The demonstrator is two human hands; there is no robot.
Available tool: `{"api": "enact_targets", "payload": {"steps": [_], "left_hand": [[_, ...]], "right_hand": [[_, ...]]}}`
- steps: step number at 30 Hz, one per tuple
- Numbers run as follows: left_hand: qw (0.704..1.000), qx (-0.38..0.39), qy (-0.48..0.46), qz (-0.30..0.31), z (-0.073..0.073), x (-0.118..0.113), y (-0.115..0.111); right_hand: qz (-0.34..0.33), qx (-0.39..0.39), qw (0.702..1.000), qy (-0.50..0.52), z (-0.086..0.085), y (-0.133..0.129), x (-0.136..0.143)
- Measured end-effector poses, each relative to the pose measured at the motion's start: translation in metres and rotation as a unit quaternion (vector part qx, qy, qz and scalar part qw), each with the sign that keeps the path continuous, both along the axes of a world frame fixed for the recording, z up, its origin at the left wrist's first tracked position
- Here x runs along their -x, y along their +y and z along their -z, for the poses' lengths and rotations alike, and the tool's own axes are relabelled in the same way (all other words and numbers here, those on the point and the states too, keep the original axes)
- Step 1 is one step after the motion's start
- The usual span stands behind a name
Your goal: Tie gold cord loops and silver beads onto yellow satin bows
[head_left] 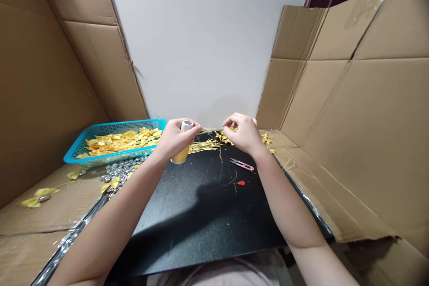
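"While both bare hands are raised over the far part of the matte black tabletop (187, 205), what is entered for the left?"

"Left hand (174, 137): grasping one upright spool of yellow thread (181, 155) with a hollow white core, thumb across its front. Thumb and forefinger point toward the right hand."

"And the right?"

"Right hand (244, 133): fingers curled, thumb under the forefinger. One fine pale-yellow thread (212, 130) spans the space between the hands; whether the right fingertips pinch it, I cannot tell."

"Items between the forearms?"

"One bundle of thin, straight gold strands (205, 145), just right of the spool. One cluster of small yellow pieces, partly behind the right hand. One pair of pink-handled metal snips (246, 166), blades pointing left. One small flat red piece (241, 183), nearer the wearer."

"Left side?"

"One rectangular blue perforated plastic basket (114, 158), holding heaped yellow petal-shaped pieces (122, 141). In front of it, many loose, shiny silver beads (117, 169). Far left, on cardboard, one yellow bow-shaped piece (33, 201) with a silver bead."

"Surround?"

"Brown corrugated cardboard panels (375, 111), both sides; plain pale-grey wall (208, 40) behind."
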State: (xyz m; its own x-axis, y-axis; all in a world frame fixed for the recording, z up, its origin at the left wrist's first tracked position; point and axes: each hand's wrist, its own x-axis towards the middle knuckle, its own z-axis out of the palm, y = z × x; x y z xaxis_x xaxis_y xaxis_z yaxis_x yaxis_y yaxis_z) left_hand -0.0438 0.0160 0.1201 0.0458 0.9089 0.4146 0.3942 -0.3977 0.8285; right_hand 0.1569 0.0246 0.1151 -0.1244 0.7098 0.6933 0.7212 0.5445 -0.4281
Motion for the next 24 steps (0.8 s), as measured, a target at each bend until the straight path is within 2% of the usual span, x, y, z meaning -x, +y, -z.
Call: {"api": "enact_targets", "payload": {"steps": [4,9,14,18,20,24], "left_hand": [[1.0,0.001,0.004,0.011,0.001,-0.001,0.001],[0.999,0.012,-0.017,0.029,0.001,0.0,0.001],[0.996,0.016,-0.083,0.006,0.0,0.007,0.007],[0.992,0.031,-0.125,0.015,0.001,0.012,0.013],[0.991,0.036,-0.125,0.028,0.002,0.012,0.013],[0.99,0.062,-0.107,0.067,0.002,0.007,0.009]], "right_hand": [[-0.054,-0.002,0.998,0.043,0.004,-0.001,0.012],[-0.1,0.029,0.995,-0.001,0.01,0.0,0.025],[-0.072,0.07,0.995,-0.015,0.008,0.011,0.004],[-0.044,0.086,0.995,-0.009,0.005,0.017,-0.012],[-0.07,0.098,0.992,0.027,0.006,0.014,-0.008],[-0.179,0.122,0.973,0.081,0.01,0.005,0.018]]}}
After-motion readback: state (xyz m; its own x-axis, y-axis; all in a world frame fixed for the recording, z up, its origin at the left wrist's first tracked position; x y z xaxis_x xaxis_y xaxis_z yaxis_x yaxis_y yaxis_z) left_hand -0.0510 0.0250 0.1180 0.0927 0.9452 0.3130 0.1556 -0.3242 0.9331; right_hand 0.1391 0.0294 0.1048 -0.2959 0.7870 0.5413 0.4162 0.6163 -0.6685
